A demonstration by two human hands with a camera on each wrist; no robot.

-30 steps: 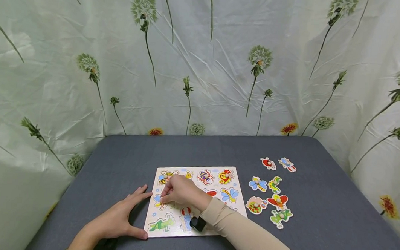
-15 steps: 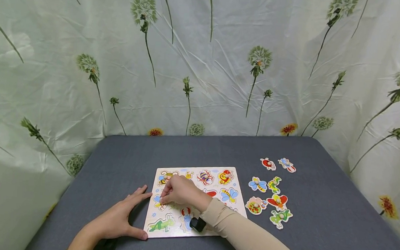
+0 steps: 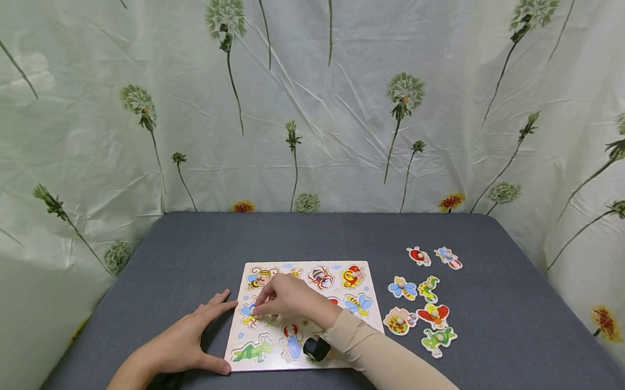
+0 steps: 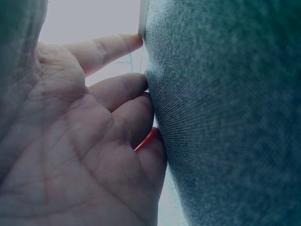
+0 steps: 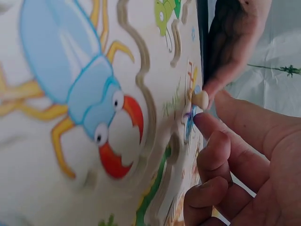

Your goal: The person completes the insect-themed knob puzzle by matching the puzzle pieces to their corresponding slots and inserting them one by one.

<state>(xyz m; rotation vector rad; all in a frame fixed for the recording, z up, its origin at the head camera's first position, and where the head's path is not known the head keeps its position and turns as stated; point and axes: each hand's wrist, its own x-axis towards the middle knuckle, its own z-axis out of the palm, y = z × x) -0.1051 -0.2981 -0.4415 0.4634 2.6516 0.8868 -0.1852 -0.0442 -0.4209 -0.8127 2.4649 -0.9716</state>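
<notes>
In the head view, a pale wooden peg puzzle board (image 3: 277,364) lies on the table. My left hand (image 3: 183,338) is at its left side, fingertips touching the edge and thumb at the near corner; the fingers look fairly straight in the left wrist view. My right hand (image 3: 296,300) is over the board's left half, at a blue-and-yellow insect piece (image 3: 248,316) in the middle row. The piece's wooden knob (image 5: 201,99) shows just beyond the thumb and index fingertips, which stand apart. The hand covers part of the board's middle.
Several loose insect pieces lie right of the board, among them a ladybird (image 3: 419,256), a green grasshopper (image 3: 439,341) and a caterpillar (image 3: 429,288). Bee (image 3: 260,278), spider (image 3: 321,277) and red-yellow butterfly (image 3: 353,276) are in the top row. A floral curtain (image 3: 342,132) hangs behind the table.
My right hand has shifted slightly up and right, and more of the blue-and-yellow insect piece and its knob shows. The left hand and the loose pieces have stayed put.
</notes>
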